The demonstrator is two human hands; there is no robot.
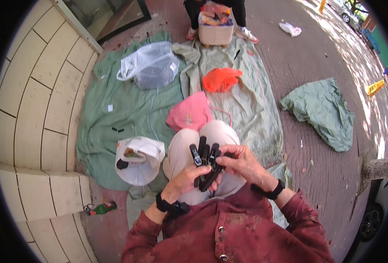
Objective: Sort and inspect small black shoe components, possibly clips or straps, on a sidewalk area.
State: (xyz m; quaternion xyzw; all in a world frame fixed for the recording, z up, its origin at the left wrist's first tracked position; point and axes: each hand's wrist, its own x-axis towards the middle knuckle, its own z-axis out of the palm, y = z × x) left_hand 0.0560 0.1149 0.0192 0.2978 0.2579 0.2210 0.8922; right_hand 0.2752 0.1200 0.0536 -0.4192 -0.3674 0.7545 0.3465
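Bundle of slim black pieces [212, 154], held over the lap, nearer the wearer than the pink cloth [189, 111]. From left to right: the left hand [186, 179] is closed around the bundle's lower part, thumb laid across it; the right hand [242, 162] pinches the rightmost pieces between thumb and finger. Whether the right hand bears any of the weight cannot be told.

Handling, as judged: the left hand should clasp the stack firmly but without squeezing, since smooth, narrow pieces could slide past one another. The right hand does best to work on one piece at a time, by its end, with the lengths lined up and the whole kept low over the lap.

Counts, left to right, relative to the pink cloth: one green bottle [104, 208], well to the left and nearer the wearer; two small dark pieces [117, 129], left; one white bag [153, 151], left and nearer; one clear bag [154, 70], beyond and left; one pale bin [216, 36], far beyond; one red bag [220, 79], beyond and right; one green cloth [323, 114], well to the right. At least four pieces show in the bundle; overlap and fingers prevent an exact count.
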